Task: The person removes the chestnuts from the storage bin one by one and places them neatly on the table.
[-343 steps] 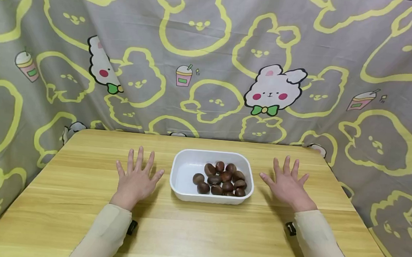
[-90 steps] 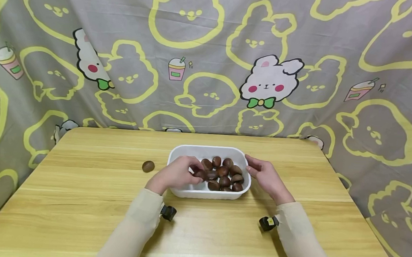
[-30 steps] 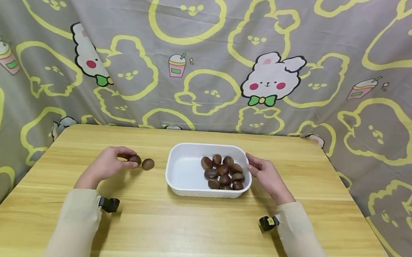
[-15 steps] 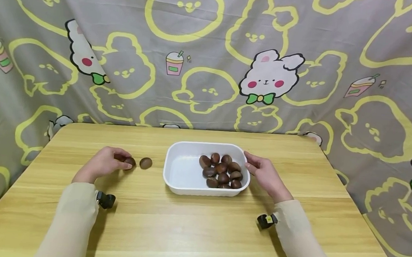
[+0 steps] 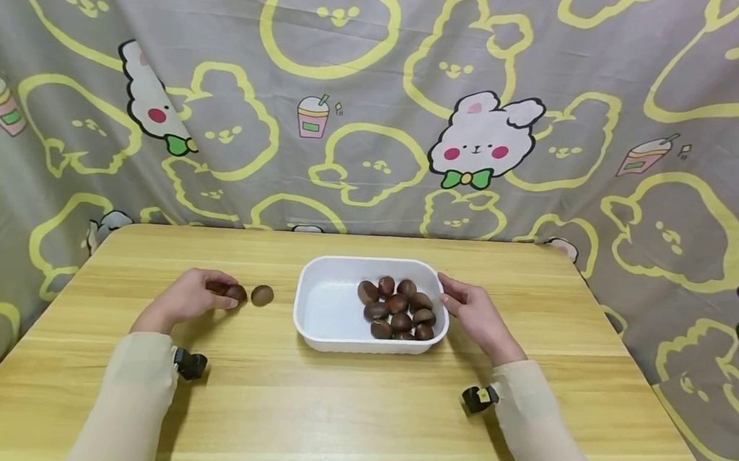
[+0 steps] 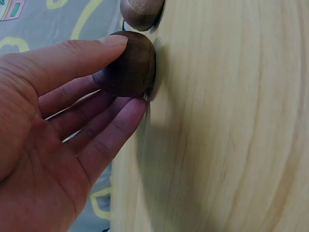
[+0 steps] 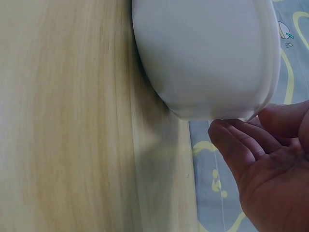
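My left hand (image 5: 188,296) pinches a dark brown chestnut (image 5: 236,294) close over the table, left of the tray. In the left wrist view the thumb lies on top of this chestnut (image 6: 133,65) and the fingertips reach under its edge. Just to its right sits a second chestnut (image 5: 262,295). The white rectangular tray (image 5: 327,314) holds several chestnuts (image 5: 398,304), grouped in its right half. At the tray's right end, my right hand (image 5: 478,317) grips the rim, thumb at the edge and fingers against the outer wall (image 7: 207,58).
The wooden table (image 5: 342,416) spreads in front of and around the tray. A grey curtain (image 5: 374,166) with yellow cartoon outlines hangs behind it and at both sides. Each wrist carries a small black camera (image 5: 190,364).
From both hands spread beside the tray, the right went to its rim and stayed. The left carried chestnuts out to the table; over the last half second it barely moves.
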A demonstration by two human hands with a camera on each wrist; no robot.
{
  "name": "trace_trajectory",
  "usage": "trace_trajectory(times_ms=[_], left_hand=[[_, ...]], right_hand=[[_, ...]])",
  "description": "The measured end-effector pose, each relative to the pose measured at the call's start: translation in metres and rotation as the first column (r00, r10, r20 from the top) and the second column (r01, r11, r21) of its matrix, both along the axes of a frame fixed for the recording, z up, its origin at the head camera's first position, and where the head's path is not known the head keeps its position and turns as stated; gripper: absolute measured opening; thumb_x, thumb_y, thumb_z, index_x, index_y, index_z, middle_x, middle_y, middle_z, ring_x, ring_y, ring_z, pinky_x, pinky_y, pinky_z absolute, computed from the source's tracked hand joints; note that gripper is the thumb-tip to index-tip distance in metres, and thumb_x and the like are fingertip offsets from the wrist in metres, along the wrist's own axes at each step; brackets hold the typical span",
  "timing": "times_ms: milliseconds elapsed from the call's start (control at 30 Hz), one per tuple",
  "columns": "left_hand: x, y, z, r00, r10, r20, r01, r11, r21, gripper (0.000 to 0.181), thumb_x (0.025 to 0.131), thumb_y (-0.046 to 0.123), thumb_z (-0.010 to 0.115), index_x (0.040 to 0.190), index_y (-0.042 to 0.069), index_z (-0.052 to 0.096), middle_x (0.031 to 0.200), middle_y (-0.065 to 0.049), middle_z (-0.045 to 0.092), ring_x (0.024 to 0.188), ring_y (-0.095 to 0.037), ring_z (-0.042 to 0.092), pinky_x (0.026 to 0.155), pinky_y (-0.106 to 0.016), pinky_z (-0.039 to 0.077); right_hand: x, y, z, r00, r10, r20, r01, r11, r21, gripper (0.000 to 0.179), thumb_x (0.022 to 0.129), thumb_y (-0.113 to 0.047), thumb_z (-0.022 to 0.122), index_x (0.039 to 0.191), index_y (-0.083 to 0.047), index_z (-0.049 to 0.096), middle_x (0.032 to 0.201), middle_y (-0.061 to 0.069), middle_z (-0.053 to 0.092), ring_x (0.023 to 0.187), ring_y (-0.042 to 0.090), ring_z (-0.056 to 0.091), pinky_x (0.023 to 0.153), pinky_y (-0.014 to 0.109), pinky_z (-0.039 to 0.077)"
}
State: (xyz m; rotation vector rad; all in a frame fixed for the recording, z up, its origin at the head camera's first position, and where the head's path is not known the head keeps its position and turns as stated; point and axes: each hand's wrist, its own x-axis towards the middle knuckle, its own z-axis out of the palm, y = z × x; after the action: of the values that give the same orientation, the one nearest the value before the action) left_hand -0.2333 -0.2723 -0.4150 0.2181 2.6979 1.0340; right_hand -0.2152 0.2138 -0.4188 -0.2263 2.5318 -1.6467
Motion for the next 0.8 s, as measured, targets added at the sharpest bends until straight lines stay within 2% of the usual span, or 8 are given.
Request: trace_trajectory(times_ms=[233,433,600,667,800], left_hand=[[0.003,0.001,0.007,1.0,-0.011,-0.015,0.011,1.0,0.003,0.053,0.091,0.025,0.072,0.129,-0.009,0.056,0.117,-0.023,0.063,0.11,-0.039,0.057,0.093,-0.053,0.044],[0.016,0.003,0.022,0.995,0.047,-0.086,-0.044,0.999,0.032,0.051,0.095,0.029,0.068,0.131,-0.006,0.057,0.121,-0.024,0.062,0.116,-0.041,0.053,0.09,-0.053,0.046],[0.022,0.031,0.039,0.981,0.07,-0.178,-0.052,0.993,0.107,0.042,0.095,0.03,0.068,0.125,0.002,0.063,0.122,-0.018,0.063,0.114,-0.036,0.057,0.091,-0.051,0.048],[0.021,0.048,0.044,0.975,0.053,-0.214,-0.023,0.99,0.137,0.038,0.094,0.027,0.069,0.123,0.003,0.064,0.121,-0.016,0.064,0.111,-0.034,0.06,0.091,-0.048,0.05],[0.017,0.083,0.049,0.975,-0.01,-0.221,0.055,0.978,0.201,0.035,0.094,0.021,0.07,0.123,0.003,0.065,0.121,-0.014,0.064,0.109,-0.031,0.063,0.088,-0.043,0.053]], right_hand=[[0.001,0.003,-0.003,1.0,-0.011,0.003,0.011,1.0,-0.003,0.045,0.102,-0.005,0.051,0.146,0.002,0.041,0.145,0.02,0.044,0.133,0.033,0.042,0.108,0.045,0.034],[-0.004,-0.001,-0.004,1.0,0.013,-0.01,-0.013,1.0,-0.022,0.045,0.101,-0.004,0.052,0.145,0.004,0.042,0.141,0.022,0.048,0.131,0.032,0.044,0.107,0.045,0.035],[-0.004,-0.001,-0.004,1.0,0.008,-0.004,-0.008,1.0,-0.023,0.045,0.101,-0.003,0.052,0.145,0.005,0.042,0.14,0.023,0.049,0.13,0.032,0.045,0.107,0.045,0.036],[-0.004,0.0,-0.004,1.0,0.003,-0.001,-0.003,1.0,-0.022,0.045,0.101,-0.003,0.052,0.145,0.004,0.042,0.14,0.022,0.048,0.131,0.032,0.045,0.107,0.045,0.035],[-0.003,0.003,-0.004,1.0,-0.006,0.001,0.006,1.0,-0.018,0.045,0.102,-0.004,0.052,0.145,0.004,0.042,0.142,0.022,0.046,0.132,0.032,0.043,0.108,0.045,0.034]])
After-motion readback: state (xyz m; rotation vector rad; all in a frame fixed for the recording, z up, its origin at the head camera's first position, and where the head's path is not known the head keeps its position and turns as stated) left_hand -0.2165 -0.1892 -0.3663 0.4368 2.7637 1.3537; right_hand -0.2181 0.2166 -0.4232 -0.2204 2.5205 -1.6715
